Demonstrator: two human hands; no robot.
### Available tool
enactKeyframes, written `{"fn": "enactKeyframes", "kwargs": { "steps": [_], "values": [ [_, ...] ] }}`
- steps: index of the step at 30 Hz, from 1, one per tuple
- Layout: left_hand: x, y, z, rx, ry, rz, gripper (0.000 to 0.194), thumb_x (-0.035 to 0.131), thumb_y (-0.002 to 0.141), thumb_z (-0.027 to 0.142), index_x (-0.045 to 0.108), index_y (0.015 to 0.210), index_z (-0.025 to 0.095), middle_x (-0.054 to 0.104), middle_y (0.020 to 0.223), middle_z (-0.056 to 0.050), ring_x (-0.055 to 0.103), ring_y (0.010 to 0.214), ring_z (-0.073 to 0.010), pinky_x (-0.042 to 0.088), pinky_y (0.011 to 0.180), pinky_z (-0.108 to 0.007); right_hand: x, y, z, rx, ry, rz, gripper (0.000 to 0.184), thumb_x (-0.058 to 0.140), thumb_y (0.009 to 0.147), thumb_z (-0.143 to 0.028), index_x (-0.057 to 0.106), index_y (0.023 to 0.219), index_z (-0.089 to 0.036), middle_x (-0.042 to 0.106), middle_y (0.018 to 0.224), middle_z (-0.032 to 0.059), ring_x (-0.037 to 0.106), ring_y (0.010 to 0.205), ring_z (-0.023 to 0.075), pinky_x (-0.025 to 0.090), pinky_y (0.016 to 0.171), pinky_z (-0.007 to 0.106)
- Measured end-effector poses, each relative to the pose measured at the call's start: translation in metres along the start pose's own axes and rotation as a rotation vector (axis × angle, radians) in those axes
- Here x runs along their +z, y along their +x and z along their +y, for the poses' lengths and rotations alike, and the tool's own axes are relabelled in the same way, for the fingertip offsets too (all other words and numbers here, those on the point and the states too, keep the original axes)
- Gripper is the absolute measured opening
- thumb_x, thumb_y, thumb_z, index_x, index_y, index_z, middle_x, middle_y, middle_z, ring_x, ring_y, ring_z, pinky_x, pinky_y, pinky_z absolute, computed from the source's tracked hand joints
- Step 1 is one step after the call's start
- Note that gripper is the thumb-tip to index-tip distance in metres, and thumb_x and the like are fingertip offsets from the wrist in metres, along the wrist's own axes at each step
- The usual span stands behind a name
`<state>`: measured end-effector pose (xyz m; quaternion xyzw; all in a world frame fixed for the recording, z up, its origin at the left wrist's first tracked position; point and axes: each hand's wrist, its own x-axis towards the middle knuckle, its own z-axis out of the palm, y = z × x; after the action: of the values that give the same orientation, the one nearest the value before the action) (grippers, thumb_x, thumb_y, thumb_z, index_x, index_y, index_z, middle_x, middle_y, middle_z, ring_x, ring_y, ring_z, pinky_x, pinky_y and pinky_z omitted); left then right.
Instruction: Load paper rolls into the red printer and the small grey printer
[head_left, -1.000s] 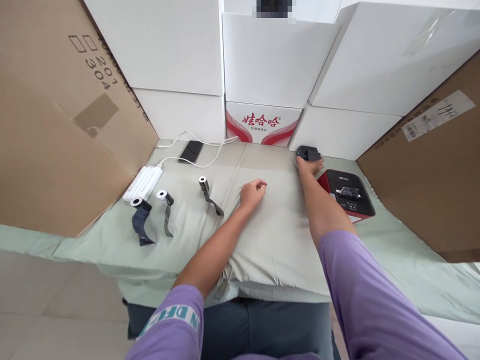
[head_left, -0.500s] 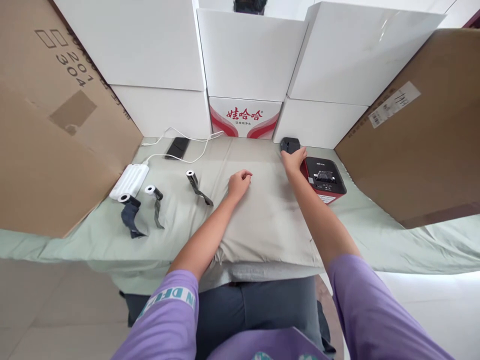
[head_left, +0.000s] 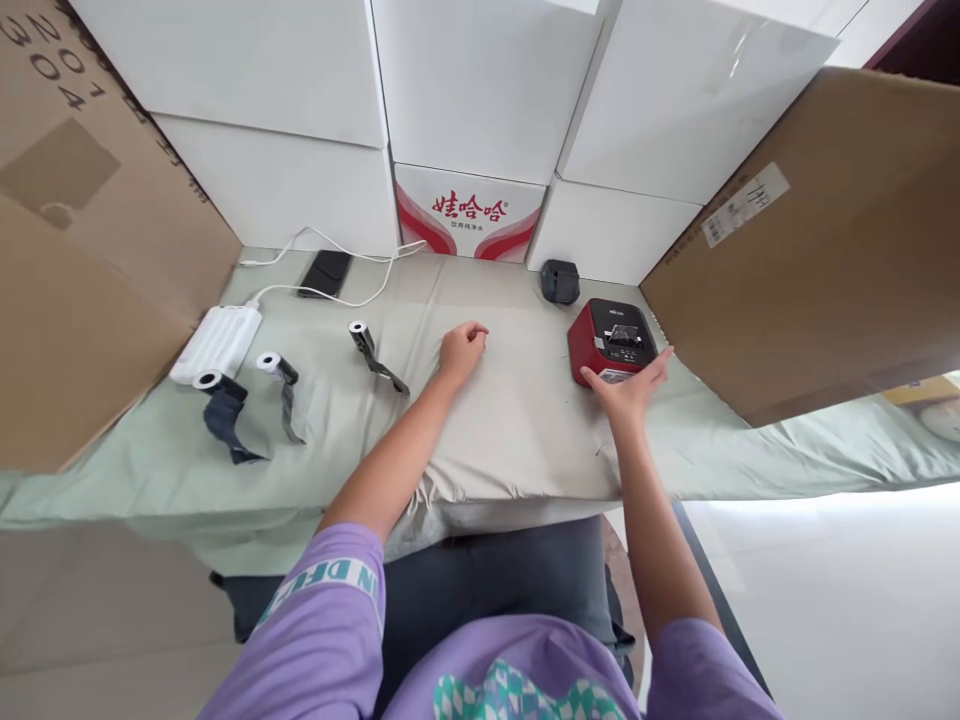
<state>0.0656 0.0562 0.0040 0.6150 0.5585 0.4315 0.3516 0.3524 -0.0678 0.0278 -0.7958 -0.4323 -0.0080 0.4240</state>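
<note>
Head view: which step is in hand?

"Taking hold of the red-and-black device (head_left: 609, 335), at right on the worktop (head_left: 517, 430), I judge. My right hand (head_left: 628, 388) spans its near side; whether it grasps, I can't tell. My left hand (head_left: 459, 355) rests mid-worktop, released, half-curled."

"Next move?"

"Likely calls for even pressure from thumb and fingers, both sides."

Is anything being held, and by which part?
The right hand spans the near side of the red box; firm grip uncertain. The left hand holds nothing visible.
</note>
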Motion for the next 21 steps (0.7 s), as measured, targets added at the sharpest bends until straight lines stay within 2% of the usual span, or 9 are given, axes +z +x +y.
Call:
{"fn": "enactKeyframes", "kwargs": {
  "steps": [2,4,7,10,13,15,18,21],
  "values": [
    [0.000,0.000,0.000,0.005,-0.017,0.005,0.024,0.055,0.088,0.021,0.078,0.094,0.022,0.073,0.075,-0.002,0.065,0.074,-0.0191,0.048,0.074,-0.030,0.013,-0.001,-0.012,0.039,0.043,0.050,0.146,0.091,0.058,-0.046,0.001,0.167,-0.012,0.021,0.169,0.0295,0.021,0.163,0.0409,0.027,0.132,0.060],
    [0.000,0.000,-0.001,0.007,-0.028,0.006,0.025,0.054,0.089,0.021,0.079,0.094,0.022,0.073,0.075,-0.002,0.066,0.074,-0.0192,0.049,0.075,-0.031,0.020,-0.002,-0.025,0.081,0.057,0.107,0.136,0.089,0.060,-0.043,0.010,0.166,-0.014,0.028,0.165,0.0279,0.028,0.160,0.0390,0.032,0.130,0.058],
    [0.001,0.001,-0.001,0.005,-0.038,0.012,0.024,0.056,0.089,0.021,0.079,0.096,0.022,0.074,0.076,-0.003,0.068,0.075,-0.0192,0.051,0.079,-0.031,0.020,-0.007,-0.039,0.105,0.070,0.156,0.115,0.087,0.063,-0.041,0.030,0.160,-0.019,0.036,0.156,0.0236,0.044,0.151,0.0363,0.039,0.127,0.054],
    [0.001,0.002,0.000,-0.009,-0.103,0.040,0.024,0.056,0.090,0.022,0.077,0.102,0.021,0.077,0.086,-0.005,0.070,0.081,-0.0192,0.054,0.083,-0.032,0.017,-0.021,-0.051,0.048,0.100,0.153,0.107,0.087,0.063,-0.043,0.040,0.156,-0.023,0.037,0.151,0.0193,0.051,0.146,0.0347,0.042,0.126,0.052],
    [-0.002,0.006,0.002,0.023,-0.238,0.032,0.026,0.059,0.093,0.028,0.074,0.112,0.019,0.080,0.111,-0.011,0.074,0.102,-0.0218,0.056,0.093,-0.033,0.019,-0.044,-0.072,-0.034,0.143,0.122,0.106,0.087,0.063,-0.045,0.041,0.156,-0.026,0.038,0.149,0.0168,0.053,0.144,0.0342,0.043,0.126,0.053],
    [-0.008,0.010,0.004,0.088,-0.362,-0.048,0.034,0.059,0.095,0.034,0.070,0.124,0.018,0.076,0.132,-0.015,0.071,0.124,-0.0240,0.054,0.106,-0.035,0.027,-0.060,-0.092,-0.081,0.190,0.083,0.107,0.087,0.063,-0.047,0.040,0.157,-0.027,0.038,0.148,0.0163,0.052,0.145,0.0349,0.042,0.126,0.054],
    [-0.018,0.016,0.005,0.181,-0.510,-0.188,0.049,0.055,0.100,0.042,0.060,0.143,0.017,0.060,0.158,-0.015,0.054,0.150,-0.0243,0.041,0.125,-0.037,0.047,-0.081,-0.122,-0.113,0.288,0.009,0.110,0.087,0.063,-0.049,0.037,0.159,-0.028,0.035,0.150,0.0165,0.048,0.147,0.0365,0.040,0.127,0.055],
    [-0.024,0.019,0.002,0.173,-0.562,-0.208,0.061,0.055,0.102,0.051,0.050,0.155,0.020,0.048,0.169,-0.011,0.042,0.160,-0.0248,0.034,0.131,-0.038,0.069,-0.100,-0.141,-0.108,0.369,-0.082,0.114,0.087,0.063,-0.048,0.033,0.162,-0.032,0.031,0.154,0.0159,0.045,0.149,0.0382,0.038,0.127,0.059]
  ]
}}
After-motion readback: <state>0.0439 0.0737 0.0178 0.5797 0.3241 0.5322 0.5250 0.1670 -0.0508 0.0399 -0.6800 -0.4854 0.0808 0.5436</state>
